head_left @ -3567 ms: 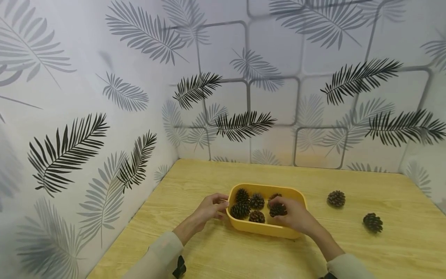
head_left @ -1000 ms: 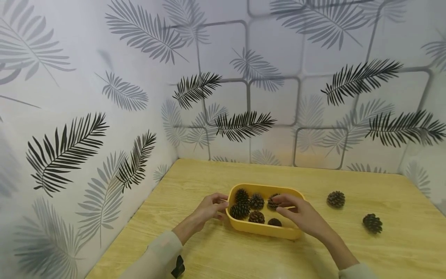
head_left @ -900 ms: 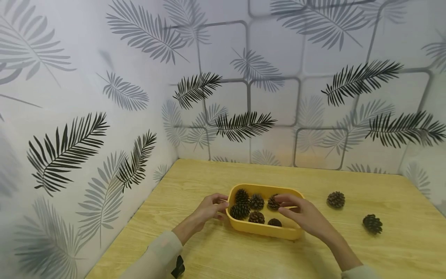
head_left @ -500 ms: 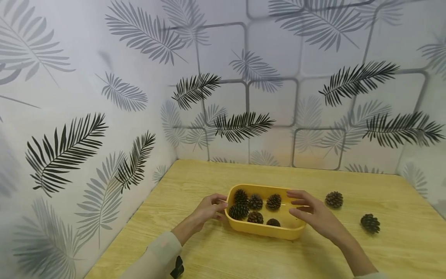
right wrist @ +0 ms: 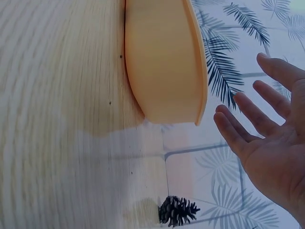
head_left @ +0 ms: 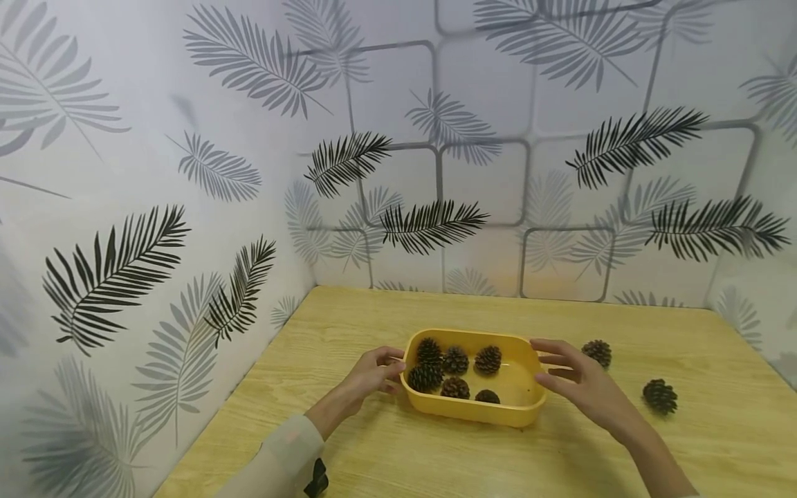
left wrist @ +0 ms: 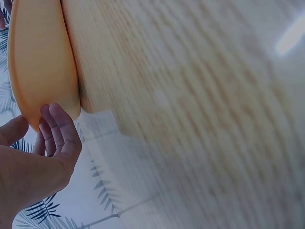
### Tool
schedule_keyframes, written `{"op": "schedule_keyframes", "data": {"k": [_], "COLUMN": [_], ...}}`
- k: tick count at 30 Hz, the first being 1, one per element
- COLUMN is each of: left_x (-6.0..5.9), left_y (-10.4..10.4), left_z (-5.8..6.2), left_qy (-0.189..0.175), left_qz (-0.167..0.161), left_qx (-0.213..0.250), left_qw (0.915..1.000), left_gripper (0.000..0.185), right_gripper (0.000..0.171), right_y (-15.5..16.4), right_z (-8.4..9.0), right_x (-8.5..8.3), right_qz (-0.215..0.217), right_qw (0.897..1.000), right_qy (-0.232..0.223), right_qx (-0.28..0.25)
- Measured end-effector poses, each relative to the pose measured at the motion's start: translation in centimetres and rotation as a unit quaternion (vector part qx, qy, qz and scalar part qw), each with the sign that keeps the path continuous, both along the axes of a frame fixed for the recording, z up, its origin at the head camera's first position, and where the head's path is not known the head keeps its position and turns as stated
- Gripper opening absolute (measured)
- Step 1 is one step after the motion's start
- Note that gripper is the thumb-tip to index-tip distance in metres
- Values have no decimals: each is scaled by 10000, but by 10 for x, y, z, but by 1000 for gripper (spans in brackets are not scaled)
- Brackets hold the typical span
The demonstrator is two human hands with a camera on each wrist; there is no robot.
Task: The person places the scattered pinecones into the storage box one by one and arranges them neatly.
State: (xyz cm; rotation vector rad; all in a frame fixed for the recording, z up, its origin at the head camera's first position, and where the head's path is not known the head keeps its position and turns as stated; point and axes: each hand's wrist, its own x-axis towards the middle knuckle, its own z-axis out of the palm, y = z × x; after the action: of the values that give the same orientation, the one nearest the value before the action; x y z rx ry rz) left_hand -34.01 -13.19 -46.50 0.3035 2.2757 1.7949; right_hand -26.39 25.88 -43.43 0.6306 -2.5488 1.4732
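A yellow rectangular container [head_left: 473, 411] with rounded corners stands on the table, holding several brown pinecones [head_left: 455, 387]. They cluster at its left and middle; the right part shows bare floor. My left hand [head_left: 367, 379] rests against the container's left end, its thumb and loosely bent fingers touching the outside near the rim, as the left wrist view also shows. By the right end, my right hand [head_left: 588, 387] is spread with nothing in it. In the right wrist view, this hand [right wrist: 274, 138] appears apart from the container wall [right wrist: 164, 62].
Two pinecones lie on the table to the right: one pinecone [head_left: 596, 353] behind the right hand, another pinecone [head_left: 660, 396] farther right. The wood-grain table [head_left: 386, 311] meets leaf-patterned walls [head_left: 486, 263] at the back and left.
My right hand has let go of a pinecone, which now sits at the container's front wall. The hand has moved right, out to the container's right end. My left hand stays put.
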Motion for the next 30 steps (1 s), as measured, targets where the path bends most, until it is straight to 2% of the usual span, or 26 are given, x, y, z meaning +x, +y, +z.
{"op": "schedule_keyframes", "data": {"k": [9, 20, 30], "left_x": [0, 0, -1], "left_y": [0, 0, 1], "left_z": [-1, -1, 0], "left_qy": [37, 43, 39], "left_qz": [72, 29, 60], "left_qx": [-52, -27, -30], "left_qw": [10000, 10000, 10000], "left_gripper": [39, 40, 38], "right_gripper": [56, 58, 56], "right_y": [15, 35, 60], "right_z": [0, -2, -10], "right_x": [5, 13, 18], "right_qz": [-364, -738, -956], "right_qw": [9992, 9970, 9954], "right_qy": [-143, -91, 16], "right_qx": [-33, 223, 23]}}
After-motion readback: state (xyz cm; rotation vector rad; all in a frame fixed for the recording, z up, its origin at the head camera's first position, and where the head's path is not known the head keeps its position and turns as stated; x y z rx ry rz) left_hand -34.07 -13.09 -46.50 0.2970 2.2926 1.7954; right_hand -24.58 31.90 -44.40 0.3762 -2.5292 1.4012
